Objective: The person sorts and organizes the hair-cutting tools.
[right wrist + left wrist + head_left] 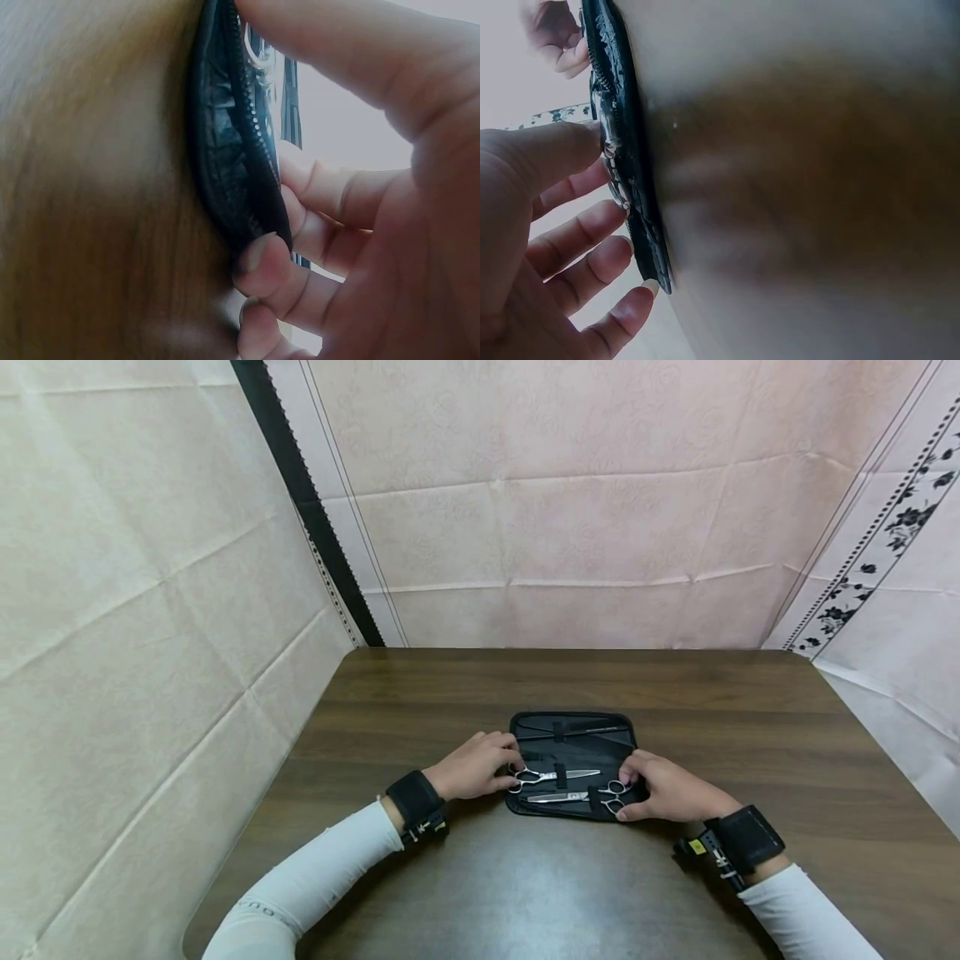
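A black zippered case (pixel 558 813) lies unfolded on the table, holding two pairs of silver scissors under straps. The upper scissors (pixel 573 774) have their finger loops at the left. Below them, the lower scissors (pixel 558 797) point the other way, loops at the right. My left hand (pixel 480 766) pinches at the upper scissors' loops with thumb and forefinger; its other fingertips reach the case's edge in the left wrist view. My right hand (pixel 663 787) grips the right edge of the case, thumb near the lower scissors' loops, fingers (pixel 266 266) curled at the zipper edge.
In the case's far half, thin dark tools (pixel 592 732) sit under a strap. The brown wooden table (pixel 420 693) ends at a hanging pale cloth (pixel 592 535) behind, with more cloth at both sides.
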A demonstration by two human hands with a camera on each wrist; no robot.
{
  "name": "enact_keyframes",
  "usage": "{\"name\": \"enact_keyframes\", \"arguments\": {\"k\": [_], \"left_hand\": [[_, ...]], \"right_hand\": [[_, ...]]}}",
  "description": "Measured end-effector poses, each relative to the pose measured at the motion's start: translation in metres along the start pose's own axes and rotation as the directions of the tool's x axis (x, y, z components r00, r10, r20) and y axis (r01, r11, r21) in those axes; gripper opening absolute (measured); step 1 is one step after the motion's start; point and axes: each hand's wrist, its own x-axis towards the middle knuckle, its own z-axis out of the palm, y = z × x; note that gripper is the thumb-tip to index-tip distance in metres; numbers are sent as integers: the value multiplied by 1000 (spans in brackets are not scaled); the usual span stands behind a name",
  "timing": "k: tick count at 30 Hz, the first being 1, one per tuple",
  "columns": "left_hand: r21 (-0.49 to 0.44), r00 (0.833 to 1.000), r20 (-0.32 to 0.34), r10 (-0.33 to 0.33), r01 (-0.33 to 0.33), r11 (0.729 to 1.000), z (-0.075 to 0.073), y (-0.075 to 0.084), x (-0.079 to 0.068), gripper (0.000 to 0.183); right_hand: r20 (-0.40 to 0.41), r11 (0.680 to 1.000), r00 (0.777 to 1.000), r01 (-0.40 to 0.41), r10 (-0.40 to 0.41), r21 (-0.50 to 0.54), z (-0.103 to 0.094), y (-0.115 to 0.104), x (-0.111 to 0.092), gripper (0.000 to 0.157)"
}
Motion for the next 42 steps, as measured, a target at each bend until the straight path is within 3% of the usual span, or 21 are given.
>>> {"name": "enact_keyframes", "arguments": {"k": [20,42], "left_hand": [[-4,999,44,-4,4,1000,-1,5,11,25],[38,997,73,-15,12,999,1,11,24,28]], "right_hand": [[6,1000,1000,-13,13,7,0,2,-1,49],[-35,999,999,32,-32,1,2,1,1,48]]}}
